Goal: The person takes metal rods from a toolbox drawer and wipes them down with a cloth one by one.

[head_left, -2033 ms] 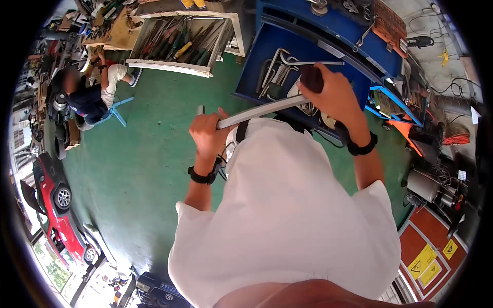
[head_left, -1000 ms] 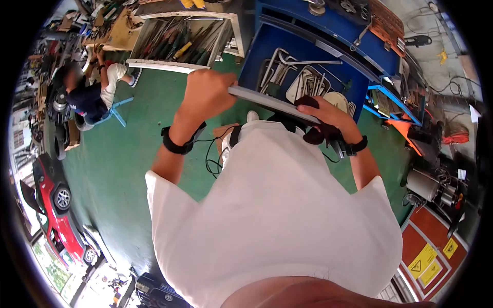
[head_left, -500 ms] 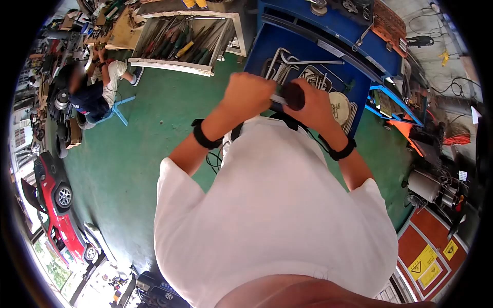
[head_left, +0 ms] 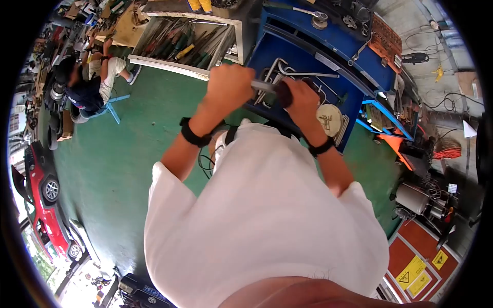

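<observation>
My left hand (head_left: 229,86) is closed round one end of a short light metal bar (head_left: 264,86). At the bar's other end is a dark, rounded piece (head_left: 283,94), and my right hand (head_left: 302,101) is wrapped round it. What kind of tool this is, I cannot make out. Both hands are above the near side of an open blue drawer (head_left: 354,115). Bent metal rods (head_left: 308,73), several of them L-shaped, lie in the drawer, along with a round cream-coloured disc (head_left: 328,119).
Left of the blue drawer, a white wooden drawer (head_left: 197,72) holds several long-handled tools. A ratchet (head_left: 319,19) and an orange case (head_left: 384,38) rest on the blue cabinet. Another person (head_left: 92,77) sits at far left; a red car (head_left: 49,215) stands below.
Both hands have shifted left in view with the bar and are slightly farther apart. More of the metal bar shows between them. The whole view has also shifted somewhat.
</observation>
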Demonstrator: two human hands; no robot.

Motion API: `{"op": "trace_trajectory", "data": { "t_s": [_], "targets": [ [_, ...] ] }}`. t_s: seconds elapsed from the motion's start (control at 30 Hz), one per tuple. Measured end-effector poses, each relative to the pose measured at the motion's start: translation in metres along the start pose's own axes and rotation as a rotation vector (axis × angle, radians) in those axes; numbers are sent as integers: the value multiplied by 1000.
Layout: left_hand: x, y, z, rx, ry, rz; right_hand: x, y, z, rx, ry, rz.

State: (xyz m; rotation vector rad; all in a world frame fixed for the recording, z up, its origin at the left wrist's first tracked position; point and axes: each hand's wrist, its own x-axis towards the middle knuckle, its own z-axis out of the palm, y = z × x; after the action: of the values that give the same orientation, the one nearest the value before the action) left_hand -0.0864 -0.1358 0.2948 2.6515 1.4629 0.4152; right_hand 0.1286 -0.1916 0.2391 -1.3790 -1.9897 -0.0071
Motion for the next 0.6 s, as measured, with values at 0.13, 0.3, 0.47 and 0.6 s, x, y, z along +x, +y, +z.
{"op": "trace_trajectory", "data": {
  "t_s": [0.13,0.3,0.47,0.6],
  "targets": [
    [-8,-8,4,-98,1,-133,26,-5,3,3,40,-132],
    [-23,-2,-4,-98,299,13,30,-7,2,29,-92,21],
    [-41,10,26,-362,707,-12,64,-13,-8,275,31,126],
    [-39,24,35,-832,313,-146,75,-18,-3,645,212,355]
  ]
}}
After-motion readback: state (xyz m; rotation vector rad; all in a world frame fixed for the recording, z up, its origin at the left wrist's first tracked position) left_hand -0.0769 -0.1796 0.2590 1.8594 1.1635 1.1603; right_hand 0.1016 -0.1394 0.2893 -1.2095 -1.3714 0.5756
